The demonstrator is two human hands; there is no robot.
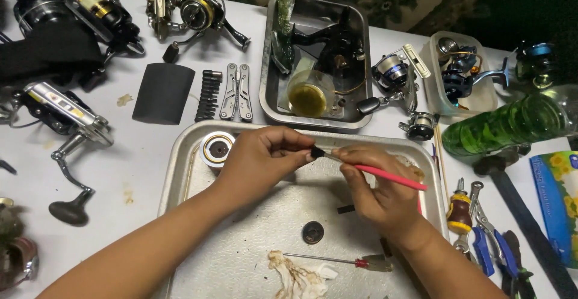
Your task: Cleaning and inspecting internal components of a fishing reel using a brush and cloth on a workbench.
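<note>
My right hand grips a small brush with a pink handle; its dark bristles touch a tiny part pinched in the fingertips of my left hand. The part itself is mostly hidden by my fingers. Both hands hover over a shallow metal tray. In the tray lie a silver spool, a round dark disc, a thin screwdriver with a red collar and a stained white rag.
A deeper metal pan behind holds reel parts and a cup of yellowish liquid. Fishing reels lie around, with a multitool, a bit strip, a green bottle and pliers at right.
</note>
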